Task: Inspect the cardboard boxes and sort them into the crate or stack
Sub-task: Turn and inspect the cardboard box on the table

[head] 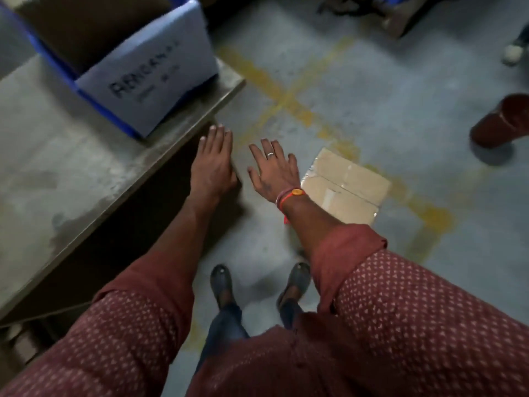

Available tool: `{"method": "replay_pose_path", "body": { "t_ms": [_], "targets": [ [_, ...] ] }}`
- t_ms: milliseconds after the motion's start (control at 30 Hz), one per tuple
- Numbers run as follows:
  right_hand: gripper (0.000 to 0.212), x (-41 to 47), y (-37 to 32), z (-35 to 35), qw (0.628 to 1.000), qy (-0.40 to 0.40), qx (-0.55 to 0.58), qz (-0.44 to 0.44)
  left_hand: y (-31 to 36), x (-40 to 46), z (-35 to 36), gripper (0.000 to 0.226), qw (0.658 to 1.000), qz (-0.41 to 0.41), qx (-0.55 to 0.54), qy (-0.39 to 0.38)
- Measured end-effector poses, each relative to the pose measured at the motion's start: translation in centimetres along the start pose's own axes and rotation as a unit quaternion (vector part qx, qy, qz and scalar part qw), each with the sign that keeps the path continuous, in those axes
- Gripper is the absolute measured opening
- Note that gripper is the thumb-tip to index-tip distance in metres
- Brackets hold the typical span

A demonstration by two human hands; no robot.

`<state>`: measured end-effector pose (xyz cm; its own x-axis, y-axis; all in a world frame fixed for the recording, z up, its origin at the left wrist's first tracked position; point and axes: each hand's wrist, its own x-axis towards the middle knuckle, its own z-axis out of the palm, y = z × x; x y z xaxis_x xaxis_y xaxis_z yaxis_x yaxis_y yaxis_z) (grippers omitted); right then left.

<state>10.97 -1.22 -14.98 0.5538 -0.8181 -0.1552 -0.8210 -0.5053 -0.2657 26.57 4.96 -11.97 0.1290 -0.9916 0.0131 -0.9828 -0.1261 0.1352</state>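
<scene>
Near the centre of the frame, both hands reach forward and hold nothing. The left hand (213,164) has its fingers straight and pressed close together, tips over the corner edge of a grey table (65,173); whether they touch it cannot be told. The right hand (272,170), just beside it, has its fingers straight and slightly spread, with a ring on one finger and an orange band at the wrist. It is above bare floor.

Right of centre, just beyond the right wrist, a flat taped cardboard box (347,184) lies on the grey floor (372,96), across faded yellow painted lines. Neither hand touches it.

In the upper left, a blue crate (61,73) sits on the table with a white paper label on its front; the writing is blurred. Brown cardboard appears to fill the crate.

At the bottom, patterned maroon sleeves frame two dark shoes.

Judging from this, some sorting seems done, since the crate holds cardboard. The box on the floor looks unsorted and likely waits to be picked up and inspected. No stack is clearly visible.
</scene>
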Motion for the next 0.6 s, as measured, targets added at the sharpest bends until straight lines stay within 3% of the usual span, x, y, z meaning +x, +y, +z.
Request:
{"method": "replay_pose_path", "body": {
  "t_ms": [267, 467, 600],
  "targets": [
    [0.062, -5.7, 16.6, 0.9, 0.978, -0.01, 0.033, 0.207, 12.0, 9.1, 7.9, 0.073, 0.985, 0.144, 0.01, -0.09],
    [0.064, -7.6, 24.2, 5.6, 0.957, -0.061, 0.06, 0.278, 16.2, 12.3, 17.3, 0.07, 0.967, 0.206, 0.01, -0.147],
    [0.066, -7.3, 27.9, 9.7, 0.944, -0.075, 0.073, 0.313, 16.5, 13.5, 22.6, 0.071, 0.962, 0.199, -0.001, -0.19]
  ]
}}
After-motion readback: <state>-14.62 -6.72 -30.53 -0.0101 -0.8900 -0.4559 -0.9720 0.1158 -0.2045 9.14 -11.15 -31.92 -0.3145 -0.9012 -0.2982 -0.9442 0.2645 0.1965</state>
